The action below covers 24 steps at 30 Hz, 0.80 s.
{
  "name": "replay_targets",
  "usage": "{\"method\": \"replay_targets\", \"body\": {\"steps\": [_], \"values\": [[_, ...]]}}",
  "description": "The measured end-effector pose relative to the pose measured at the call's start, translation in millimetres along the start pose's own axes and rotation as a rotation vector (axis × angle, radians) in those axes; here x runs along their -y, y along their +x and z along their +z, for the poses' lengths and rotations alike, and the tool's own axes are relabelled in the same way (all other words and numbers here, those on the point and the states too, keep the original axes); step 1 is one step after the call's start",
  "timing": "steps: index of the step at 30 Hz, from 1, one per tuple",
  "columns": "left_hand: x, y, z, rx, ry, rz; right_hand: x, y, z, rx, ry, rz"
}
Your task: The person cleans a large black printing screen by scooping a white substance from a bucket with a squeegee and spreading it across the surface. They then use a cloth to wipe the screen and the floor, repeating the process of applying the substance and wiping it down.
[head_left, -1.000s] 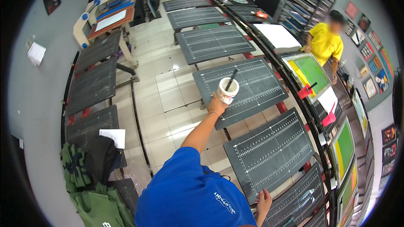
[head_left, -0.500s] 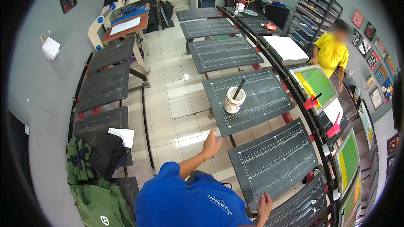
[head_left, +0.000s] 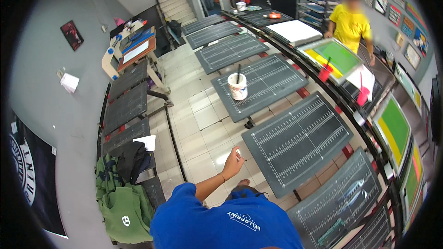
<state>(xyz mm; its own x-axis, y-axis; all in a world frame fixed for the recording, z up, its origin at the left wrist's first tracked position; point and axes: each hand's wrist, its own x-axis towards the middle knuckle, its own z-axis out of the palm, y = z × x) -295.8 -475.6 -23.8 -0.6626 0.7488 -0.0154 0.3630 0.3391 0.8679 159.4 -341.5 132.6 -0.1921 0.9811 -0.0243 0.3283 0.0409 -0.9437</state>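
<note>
My left hand (head_left: 232, 165) hangs over the tiled floor, beside the left edge of a dark printing board (head_left: 300, 140) with white ruler markings. Its fingers are curled in; whether something small is between them I cannot make out. My right hand is out of the picture. On the board just beyond stands a white, paint-smeared tub (head_left: 237, 87) with a dark handle sticking up from it. Nearer to me on the right, another marked board (head_left: 318, 221) bears pale blue and greenish printed shapes.
Green and dark garments (head_left: 122, 203) are piled on the left row of boards. To the right, framed screens (head_left: 392, 124) lean along the rail, with pink-red cups (head_left: 325, 73) nearby. A person in a yellow shirt (head_left: 350, 25) stands beyond the rail at far right.
The view has shifted, with the boards now lying higher in the picture. My left hand's fingers have curled in from being spread. My right hand has left the view.
</note>
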Motion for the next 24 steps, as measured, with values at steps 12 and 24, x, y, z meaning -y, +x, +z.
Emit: {"method": "replay_targets", "body": {"steps": [12,24], "values": [[-49,-139,88,0.323,0.109,0.036,-179,-144,-32,0.123,0.026,0.451],[-62,-137,68,0.235,0.219,0.047,-204,-209,-29,0.106,0.109,0.561]]}}
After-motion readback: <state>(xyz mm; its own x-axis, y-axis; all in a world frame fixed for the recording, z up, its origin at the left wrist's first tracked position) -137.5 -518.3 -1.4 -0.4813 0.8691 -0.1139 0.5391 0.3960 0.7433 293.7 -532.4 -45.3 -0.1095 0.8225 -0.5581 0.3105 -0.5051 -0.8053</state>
